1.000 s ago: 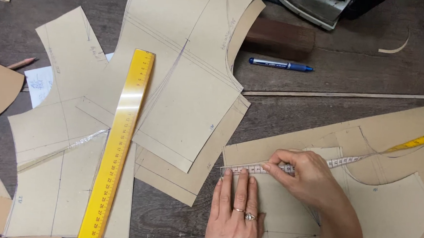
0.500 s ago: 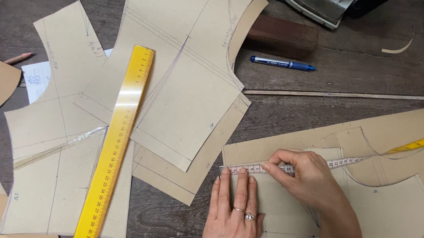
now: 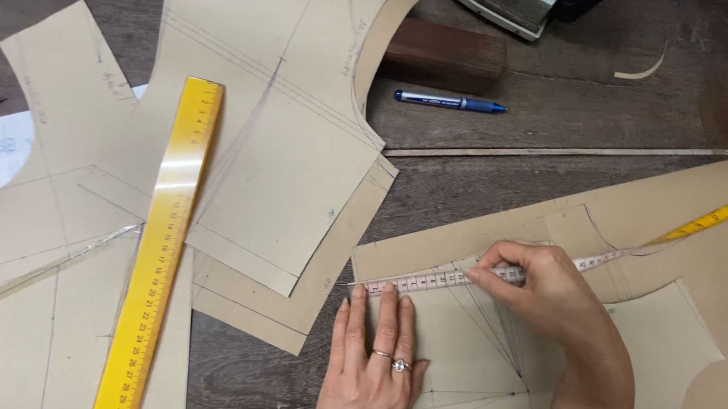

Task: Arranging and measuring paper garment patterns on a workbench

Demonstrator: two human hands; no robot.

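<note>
A pale measuring tape (image 3: 452,279) lies stretched flat across a tan paper pattern piece (image 3: 633,212), turning yellow at its right end

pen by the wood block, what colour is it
The pen is blue with a pale, whitish middle section, seen in the head view.

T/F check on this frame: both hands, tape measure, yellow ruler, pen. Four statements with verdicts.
1. The left hand lies flat on the brown paper pattern. True.
2. The right hand holds the blue pen. False: it pinches the tape measure; the pen lies apart on the table.
3. The yellow ruler rests on pattern pieces at left. True.
4. The left hand wears no rings. False: two rings show.
</note>
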